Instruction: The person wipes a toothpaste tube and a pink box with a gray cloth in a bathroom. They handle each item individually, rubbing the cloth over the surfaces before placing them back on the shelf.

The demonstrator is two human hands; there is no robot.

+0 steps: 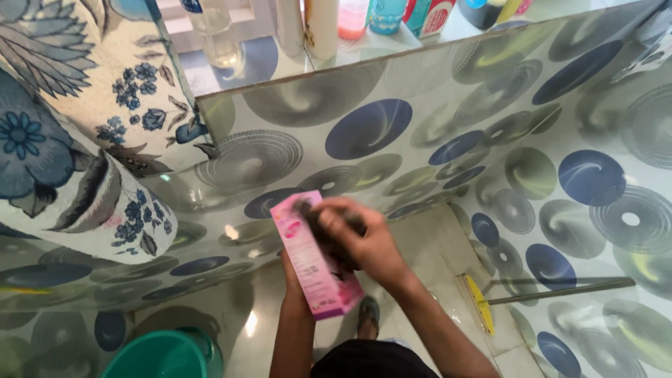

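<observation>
A pink rectangular carton [313,259] is held upright at the middle of the head view. My left hand [292,274] grips it from below and behind, mostly hidden by the carton. My right hand [357,234] is closed at the carton's open top end around a dark object [313,218], which is blurred and partly inside the box. Both forearms reach up from the bottom edge.
Glossy tiled walls with blue and grey circles surround a narrow floor. A green bucket [162,355] stands at bottom left. A yellow-headed broom [483,302] lies at the right. A ledge [294,63] above holds bottles and a glass jar. My sandalled foot [369,313] is below.
</observation>
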